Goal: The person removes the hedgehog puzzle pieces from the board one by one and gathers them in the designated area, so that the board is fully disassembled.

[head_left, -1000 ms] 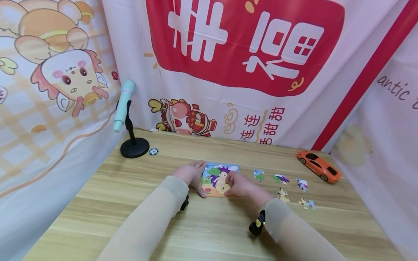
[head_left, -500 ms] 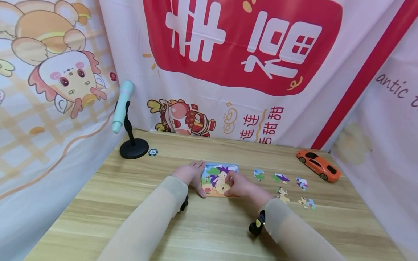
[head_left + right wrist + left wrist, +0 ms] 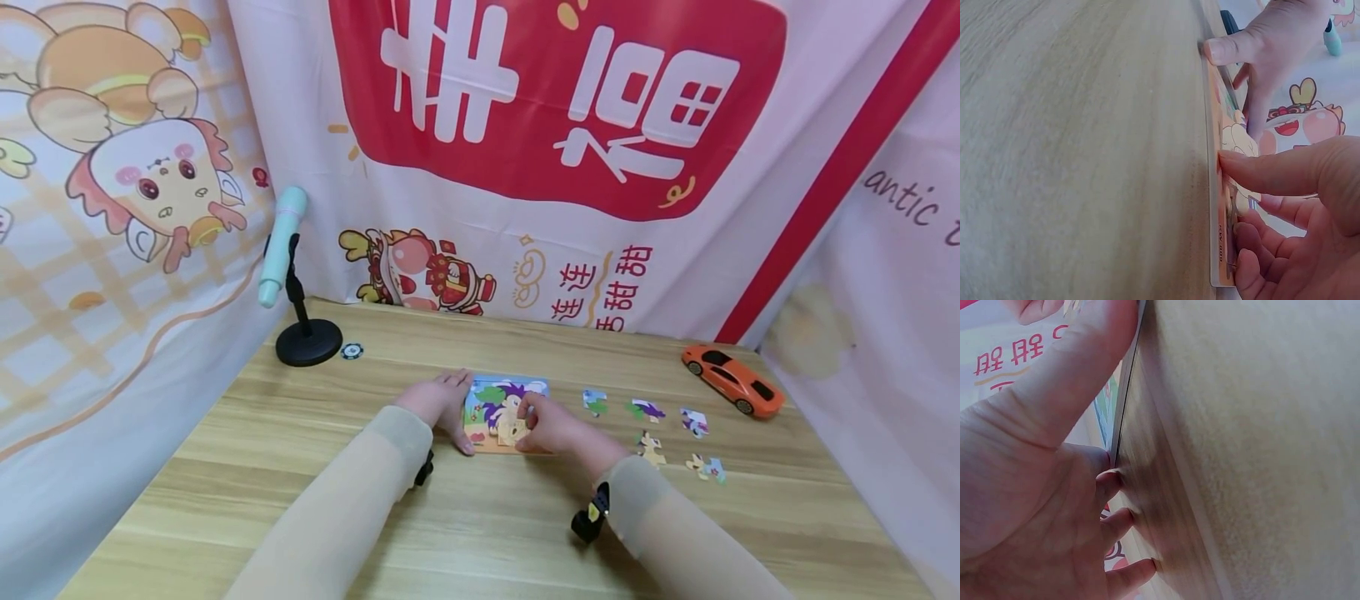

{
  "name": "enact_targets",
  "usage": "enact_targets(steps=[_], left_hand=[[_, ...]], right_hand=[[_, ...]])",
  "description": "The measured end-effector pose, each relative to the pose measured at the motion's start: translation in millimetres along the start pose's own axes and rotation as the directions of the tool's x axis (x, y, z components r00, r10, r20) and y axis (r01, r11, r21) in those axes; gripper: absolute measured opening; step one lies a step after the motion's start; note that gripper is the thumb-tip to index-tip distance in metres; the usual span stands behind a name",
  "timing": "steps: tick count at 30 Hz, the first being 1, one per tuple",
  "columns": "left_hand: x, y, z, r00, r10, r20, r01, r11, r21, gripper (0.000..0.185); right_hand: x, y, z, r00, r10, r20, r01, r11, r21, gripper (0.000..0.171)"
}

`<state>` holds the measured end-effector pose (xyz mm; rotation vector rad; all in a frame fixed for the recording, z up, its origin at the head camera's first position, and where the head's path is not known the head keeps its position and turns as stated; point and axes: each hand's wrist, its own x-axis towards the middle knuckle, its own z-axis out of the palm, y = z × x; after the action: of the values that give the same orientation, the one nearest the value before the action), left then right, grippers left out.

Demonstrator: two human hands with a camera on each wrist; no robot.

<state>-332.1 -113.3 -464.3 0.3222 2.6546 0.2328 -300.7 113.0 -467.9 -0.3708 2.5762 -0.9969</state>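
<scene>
A puzzle board with a colourful cartoon picture lies on the wooden table, mostly between both hands. My left hand rests along its left side, thumb at the near corner and fingers spread toward the far one. In the left wrist view, the fingertips touch down beside the board's edge. With thumb and fingers, my right hand pinches a cream puzzle piece low over the picture. From the right wrist, the thumb shows at the board's near edge; the hand covers the board's right part.
Several loose puzzle pieces lie to the right of the board. Beyond them stands an orange toy car. At the back left are a mint microphone on a black stand and a poker chip. Printed curtains enclose the table.
The cream puzzle piece has turned slightly over the board in my right fingers and its outline looks squarer. My left hand has stayed in place.
</scene>
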Motion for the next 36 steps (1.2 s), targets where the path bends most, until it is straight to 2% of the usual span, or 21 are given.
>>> enact_targets(steps=[10, 16, 20, 23, 27, 32, 36], left_hand=[[11.6, -2.1, 4.9, 1.000, -0.020, 0.005, 0.020, 1.000, 0.009, 0.148], [14.9, -4.7, 6.8, 1.000, -0.009, 0.005, 0.009, 1.000, 0.024, 0.152], [15.5, -6.2, 7.8, 1.000, -0.008, 0.006, 0.008, 1.000, 0.028, 0.155], [16.1, -6.9, 7.8, 1.000, 0.003, 0.009, -0.003, 1.000, 0.029, 0.154], [14.6, -5.3, 6.8, 1.000, 0.006, 0.013, -0.006, 1.000, 0.028, 0.150], [9.4, -2.2, 4.3, 1.000, -0.008, 0.016, 0.008, 1.000, 0.009, 0.150], [7.9, -1.5, 4.0, 1.000, -0.001, 0.014, 0.001, 1.000, -0.019, 0.150]], right_hand=[[1, 15, -11, 0.999, -0.042, 0.020, 0.038, 0.987, 0.159, 0.007], [0, 19, -15, 0.997, -0.073, 0.030, 0.064, 0.971, 0.230, 0.007], [-8, 17, -27, 0.995, -0.094, 0.038, 0.081, 0.962, 0.262, 0.007], [-19, 14, -44, 0.989, -0.143, 0.049, 0.124, 0.951, 0.284, 0.006], [-39, 11, -77, 0.981, -0.190, 0.048, 0.170, 0.946, 0.275, 0.007], [-74, 14, -120, 0.982, -0.186, 0.031, 0.175, 0.960, 0.218, 0.013], [-104, 26, -148, 0.986, -0.165, 0.014, 0.161, 0.977, 0.143, 0.015]])
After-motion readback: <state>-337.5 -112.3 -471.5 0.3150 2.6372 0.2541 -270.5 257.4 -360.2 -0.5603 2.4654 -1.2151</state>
